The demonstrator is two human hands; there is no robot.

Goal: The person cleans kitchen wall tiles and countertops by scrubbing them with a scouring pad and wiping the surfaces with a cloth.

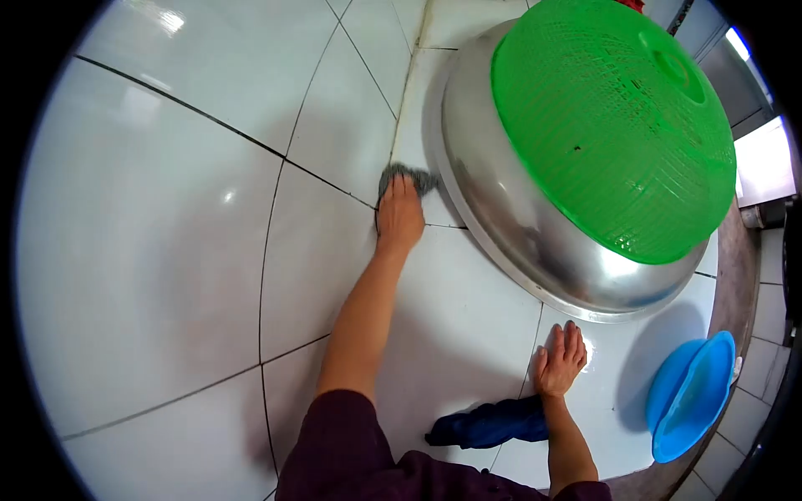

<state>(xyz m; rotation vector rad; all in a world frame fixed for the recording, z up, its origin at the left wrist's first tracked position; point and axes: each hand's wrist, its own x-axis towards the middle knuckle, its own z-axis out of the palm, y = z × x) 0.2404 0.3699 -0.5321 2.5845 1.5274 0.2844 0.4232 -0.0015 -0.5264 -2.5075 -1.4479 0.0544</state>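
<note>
A grey cloth (423, 181) is bunched under my left hand (402, 215), whose fingers press it into the corner where the tiled wall (200, 209) meets the white tiled counter (451, 284). My right hand (561, 361) rests on the counter with its fingers spread a little and holds nothing. Beside its wrist lies a dark blue cloth (493, 423). Ahead of both hands sits a large upturned metal basin (484, 167), with a green plastic basket (610, 134) upside down on top of it.
A blue plastic basin (693, 397) stands at the right, near the counter's curved brown edge (728, 259). The metal basin's rim lies close to both hands. Something red (632, 4) shows behind the green basket.
</note>
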